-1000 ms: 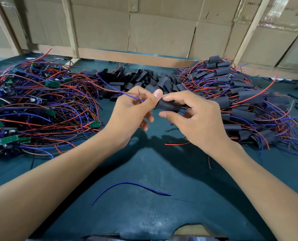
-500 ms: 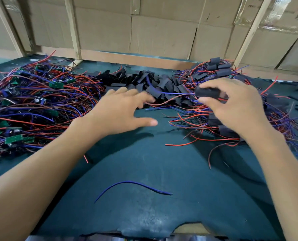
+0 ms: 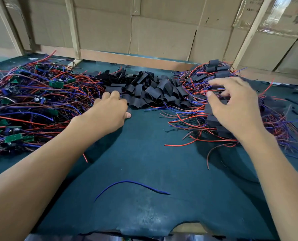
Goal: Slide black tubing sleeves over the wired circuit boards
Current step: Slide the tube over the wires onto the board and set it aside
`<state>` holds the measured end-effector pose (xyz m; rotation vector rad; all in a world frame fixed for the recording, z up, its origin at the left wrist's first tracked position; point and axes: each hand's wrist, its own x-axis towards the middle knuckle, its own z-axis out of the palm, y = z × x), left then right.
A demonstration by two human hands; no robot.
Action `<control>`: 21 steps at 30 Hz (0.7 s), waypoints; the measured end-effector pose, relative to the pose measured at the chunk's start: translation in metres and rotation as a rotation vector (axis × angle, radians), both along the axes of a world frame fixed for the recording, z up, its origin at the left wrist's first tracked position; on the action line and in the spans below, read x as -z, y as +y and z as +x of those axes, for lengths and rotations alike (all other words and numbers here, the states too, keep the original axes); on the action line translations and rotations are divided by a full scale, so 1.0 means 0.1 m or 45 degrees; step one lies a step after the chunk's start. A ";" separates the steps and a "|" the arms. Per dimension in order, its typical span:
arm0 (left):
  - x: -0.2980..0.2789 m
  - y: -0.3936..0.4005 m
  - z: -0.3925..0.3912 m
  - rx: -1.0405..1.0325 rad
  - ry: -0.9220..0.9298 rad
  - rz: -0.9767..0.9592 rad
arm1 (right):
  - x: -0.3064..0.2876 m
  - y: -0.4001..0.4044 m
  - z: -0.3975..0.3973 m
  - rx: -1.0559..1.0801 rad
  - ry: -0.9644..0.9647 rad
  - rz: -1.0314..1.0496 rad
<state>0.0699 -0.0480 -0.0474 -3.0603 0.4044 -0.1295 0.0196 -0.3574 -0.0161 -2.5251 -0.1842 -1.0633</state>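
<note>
Black tubing sleeves (image 3: pixel 144 89) lie heaped at the twelve o'clock edge of a green-covered workbench (image 3: pixel 144 162), between two tangles of red and blue wire. At nine o'clock sprawls the pile of bare wired circuit boards (image 3: pixel 31 101), small green boards showing among the leads, none of them covered. Just right of it, the person's left hand (image 3: pixel 110 110) rests palm down at the near left edge of the sleeve heap, fingers curled onto the sleeves and thumb stretched out along the cloth; whether it has pinched a sleeve cannot be told, since the fingertips are hidden among the black pieces. A stray blue wire (image 3: pixel 131 186) lies alone at six o'clock on the open cloth. At two o'clock, the right hand (image 3: pixel 231 105) hovers spread and loose over the finished pile of sleeved boards (image 3: pixel 216 70), thumb and fingers well apart and apparently holding nothing, though motion blur softens the fingertips. The next cycle appears to be starting with a fresh sleeve and board. The risks seem plain: the flattened sleeves overlap, so a blind grab may lift two at once, and the leads in the left pile are so interlaced that pulling one board could drag neighbours across the bench or into the sleeves.
</note>
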 end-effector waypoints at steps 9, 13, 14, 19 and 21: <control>-0.09 -0.27 -0.30 0.477 -0.171 -0.475 | 0.25 0.58 -0.09 -0.587 0.340 -0.027; -0.01 -0.42 -0.42 0.611 -0.028 -0.733 | 0.21 0.55 -0.11 -0.700 0.518 0.067; 0.00 -0.41 -0.41 0.618 -0.028 -0.769 | 0.21 0.53 -0.10 -0.702 0.531 0.060; 0.00 -0.43 -0.44 0.653 -0.167 -0.937 | 0.23 0.47 -0.08 -0.724 0.628 0.173; 0.00 -0.45 -0.45 0.662 -0.157 -0.966 | 0.25 0.47 -0.08 -0.744 0.635 0.198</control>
